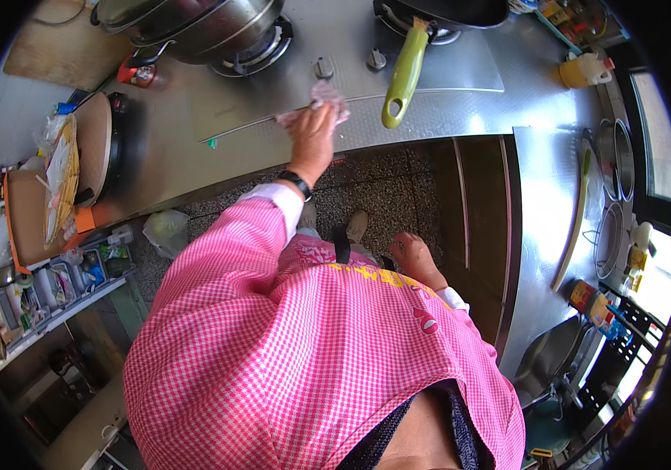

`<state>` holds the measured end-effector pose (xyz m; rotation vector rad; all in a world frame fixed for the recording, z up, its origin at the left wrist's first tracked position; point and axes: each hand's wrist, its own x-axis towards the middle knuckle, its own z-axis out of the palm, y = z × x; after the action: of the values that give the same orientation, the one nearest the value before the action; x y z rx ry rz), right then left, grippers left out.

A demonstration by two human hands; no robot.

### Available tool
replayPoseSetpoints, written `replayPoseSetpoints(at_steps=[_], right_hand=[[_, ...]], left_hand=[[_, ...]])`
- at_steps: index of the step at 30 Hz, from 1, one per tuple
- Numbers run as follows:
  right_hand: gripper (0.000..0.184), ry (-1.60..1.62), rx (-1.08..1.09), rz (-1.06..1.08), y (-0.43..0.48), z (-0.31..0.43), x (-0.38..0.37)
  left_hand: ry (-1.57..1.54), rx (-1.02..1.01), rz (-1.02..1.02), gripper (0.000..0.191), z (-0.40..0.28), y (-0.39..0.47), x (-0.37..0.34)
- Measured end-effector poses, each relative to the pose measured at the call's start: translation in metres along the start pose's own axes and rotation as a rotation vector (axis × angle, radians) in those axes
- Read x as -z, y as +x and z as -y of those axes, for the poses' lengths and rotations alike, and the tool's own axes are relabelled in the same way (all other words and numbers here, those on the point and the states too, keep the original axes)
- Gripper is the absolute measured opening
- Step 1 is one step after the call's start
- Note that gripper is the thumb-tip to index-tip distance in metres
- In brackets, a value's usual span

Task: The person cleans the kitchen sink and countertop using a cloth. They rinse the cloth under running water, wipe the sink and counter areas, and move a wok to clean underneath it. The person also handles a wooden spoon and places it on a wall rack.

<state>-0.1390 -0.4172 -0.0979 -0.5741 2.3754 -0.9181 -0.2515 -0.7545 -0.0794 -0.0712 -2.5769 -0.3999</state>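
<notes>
My left hand (314,132) presses a crumpled pink-and-white cloth (328,94) against the front edge of the built-in gas hob (253,111). Its fingers lie over the cloth, and a dark band circles the wrist. Just beyond the cloth are two grey control knobs (324,68). To the right, the green handle (403,76) of a dark frying pan (459,10) sticks out over the hob's front. A large metal pot (194,29) sits on the left burner. My right hand (416,258) hangs low beside my pink checked apron, fingers loosely bent, with nothing visible in it.
On the left counter are a round black electric appliance (115,141), a woven basket (62,176) and a red-lidded jar (136,73). A plastic bag (166,232) rests below. Rightward lie an oil jug (585,70), a long stick (573,223) and a sink (547,358).
</notes>
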Motion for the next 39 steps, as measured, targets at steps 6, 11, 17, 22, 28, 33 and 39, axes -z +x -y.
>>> replayPoseSetpoints(at_steps=[6, 11, 17, 22, 28, 33, 39], right_hand=[[0.022, 0.084, -0.039, -0.073, -0.015, 0.005, -0.004], [0.023, 0.042, -0.075, -0.080, -0.042, -0.018, -0.010], [0.024, 0.087, -0.173, -0.181, -0.068, -0.033, -0.003], [0.025, 0.117, -0.233, -0.171, -0.072, -0.054, -0.014], [0.026, 0.109, -0.143, -0.133, -0.040, -0.043, -0.020], [0.027, 0.103, -0.234, 0.032, -0.029, -0.028, -0.010], [0.029, 0.083, -0.192, 0.100, -0.022, -0.036, -0.023]], left_hand=[[-0.711, 0.136, 0.133, 0.023, -0.083, 0.058, -0.069], [-0.617, -0.411, 0.106, 0.016, -0.185, 0.080, -0.111], [-0.918, -0.180, 0.351, 0.009, -0.279, 0.017, -0.126], [-0.935, -0.218, 0.149, 0.012, -0.283, 0.154, -0.107], [-0.202, -0.233, 0.112, 0.024, -0.233, 0.177, -0.193], [0.007, -0.300, 0.082, 0.021, -0.200, 0.134, -0.150], [0.126, -0.193, 0.173, 0.039, -0.049, 0.040, -0.016]])
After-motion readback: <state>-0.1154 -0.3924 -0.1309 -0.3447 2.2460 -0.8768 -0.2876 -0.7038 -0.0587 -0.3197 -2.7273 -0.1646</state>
